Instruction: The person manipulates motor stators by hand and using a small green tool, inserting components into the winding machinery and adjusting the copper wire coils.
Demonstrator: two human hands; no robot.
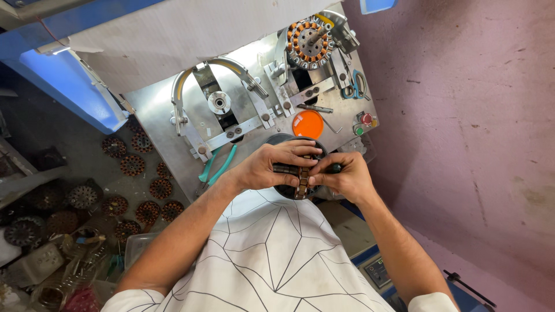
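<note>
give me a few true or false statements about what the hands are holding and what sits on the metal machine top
1. Both hands grip one round wound stator core between them. True: the left hand and the right hand hold it at its sides.
2. A second wound stator sits on the machine's far fixture. True.
3. The orange disc lies on the floor. False: it lies on the metal machine top, just beyond the hands.
4. The teal-handled pliers are in the left hand. False: they lie on the machine top beside that hand.
5. The nearer fixture carries a stator. False: only its bare hub shows.
</note>
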